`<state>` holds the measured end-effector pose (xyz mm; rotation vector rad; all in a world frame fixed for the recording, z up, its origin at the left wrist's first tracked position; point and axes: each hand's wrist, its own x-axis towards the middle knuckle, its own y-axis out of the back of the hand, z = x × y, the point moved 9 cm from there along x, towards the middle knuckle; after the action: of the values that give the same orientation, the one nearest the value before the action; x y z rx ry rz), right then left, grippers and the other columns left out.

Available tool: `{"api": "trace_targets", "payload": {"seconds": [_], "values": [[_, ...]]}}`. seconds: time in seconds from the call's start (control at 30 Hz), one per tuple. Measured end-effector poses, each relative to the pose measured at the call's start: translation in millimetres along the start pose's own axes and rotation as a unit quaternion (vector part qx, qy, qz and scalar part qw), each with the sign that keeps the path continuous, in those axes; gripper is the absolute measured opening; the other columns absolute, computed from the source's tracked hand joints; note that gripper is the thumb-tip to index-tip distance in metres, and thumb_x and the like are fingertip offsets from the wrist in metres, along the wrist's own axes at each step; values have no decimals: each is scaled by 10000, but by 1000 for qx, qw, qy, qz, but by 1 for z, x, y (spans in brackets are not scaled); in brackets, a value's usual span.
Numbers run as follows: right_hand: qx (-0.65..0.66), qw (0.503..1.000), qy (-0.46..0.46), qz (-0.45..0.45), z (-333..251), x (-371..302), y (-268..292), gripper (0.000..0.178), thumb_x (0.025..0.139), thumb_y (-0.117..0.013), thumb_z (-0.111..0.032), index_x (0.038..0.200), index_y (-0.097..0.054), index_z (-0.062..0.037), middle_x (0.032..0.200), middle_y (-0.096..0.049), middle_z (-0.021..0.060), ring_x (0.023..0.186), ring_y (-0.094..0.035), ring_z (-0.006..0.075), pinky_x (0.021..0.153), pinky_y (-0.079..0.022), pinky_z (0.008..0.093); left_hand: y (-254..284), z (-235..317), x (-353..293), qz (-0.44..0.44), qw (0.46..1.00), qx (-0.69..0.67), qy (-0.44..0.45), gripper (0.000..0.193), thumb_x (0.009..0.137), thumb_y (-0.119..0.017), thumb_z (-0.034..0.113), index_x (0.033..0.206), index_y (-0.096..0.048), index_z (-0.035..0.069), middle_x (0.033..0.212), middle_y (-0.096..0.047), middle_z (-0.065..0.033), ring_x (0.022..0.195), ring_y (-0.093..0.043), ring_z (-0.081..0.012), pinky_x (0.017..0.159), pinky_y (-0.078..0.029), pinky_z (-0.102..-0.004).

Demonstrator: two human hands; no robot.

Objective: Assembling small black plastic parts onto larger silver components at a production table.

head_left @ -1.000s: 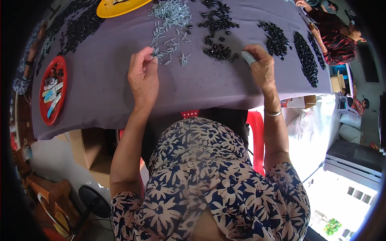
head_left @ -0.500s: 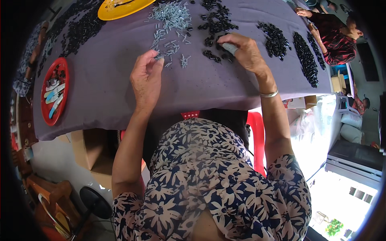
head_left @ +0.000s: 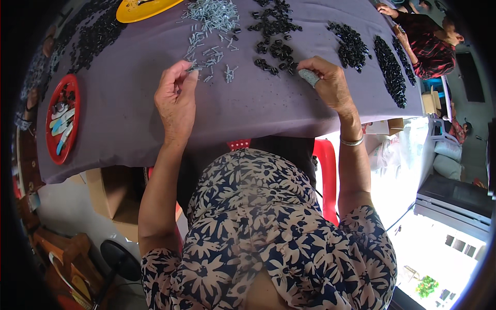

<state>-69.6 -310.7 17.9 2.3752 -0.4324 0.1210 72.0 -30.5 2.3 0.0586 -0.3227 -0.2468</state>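
My left hand [head_left: 176, 98] has its thumb and forefinger closed on a small grey screw at the near end of the loose screws [head_left: 211, 54]. Behind them lies the main heap of screws [head_left: 213, 16]. To the right, small glossy black parts [head_left: 279, 49] form an uneven strip. My right hand [head_left: 331, 85] is just off the near right end of that strip, fingers curled and pinched together. A pale grey wrap [head_left: 309, 77] covers its thumb. Whatever the right fingertips hold, if anything, is too small to make out.
A red tray [head_left: 76, 85] with blue-and-white handled tools stands at the left, a yellow plate [head_left: 124, 15] at the far left. More black parts lie in heaps [head_left: 349, 46] and rows [head_left: 388, 72]. Another person [head_left: 426, 46] works at the far right of the purple-grey tablecloth [head_left: 248, 113].
My right hand has drawn off the black parts, moving right and slightly nearer. The whole view has shifted a little; my left hand stays beside the screws with its fingertips together.
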Motion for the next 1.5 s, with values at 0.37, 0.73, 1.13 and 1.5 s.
{"api": "trace_targets", "payload": {"seconds": [0.37, 0.73, 1.13, 1.5], "values": [[-63, 994, 86, 36, -29, 22, -18, 190, 820, -658, 51, 989, -670, -34, 887, -644, 39, 804, -615, 124, 715, -492, 256, -1, -2, 1, 3, 1000, -6, 2, 164, 868, -670, 57, 1030, -651, 39, 869, -555, 29, 767, -484, -56, 682, -411, -206], [-116, 985, 84, 99, -36, 13, 3, 255, 785, -664, 56, 1017, -656, -48, 870, -653, 70, 762, -637, 182, 677, -508, 278, 0, -4, 2, -3, 1000, 10, 13, 185, 847, -683, 51, 1030, -655, 50, 901, -599, 13, 795, -533, -77, 722, -426, -230], [-46, 995, 63, 63, -39, 14, -24, 236, 786, -653, 62, 999, -656, -39, 887, -657, 98, 798, -670, 208, 689, -520, 300, 0, -5, 1, -1, 1000, -2, 20, 188, 849, -689, 61, 1034, -657, 54, 874, -592, 18, 767, -519, -68, 705, -427, -221], [-29, 984, -2, 176, 5, -10, 37, 201, 877, -589, 71, 1050, -654, -6, 956, -678, 13, 916, -619, 86, 824, -493, 221, -2, -1, 0, -3, 1000, 2, 19, 198, 861, -691, 72, 1055, -656, 54, 854, -582, 29, 764, -502, -52, 672, -414, -204]]}}
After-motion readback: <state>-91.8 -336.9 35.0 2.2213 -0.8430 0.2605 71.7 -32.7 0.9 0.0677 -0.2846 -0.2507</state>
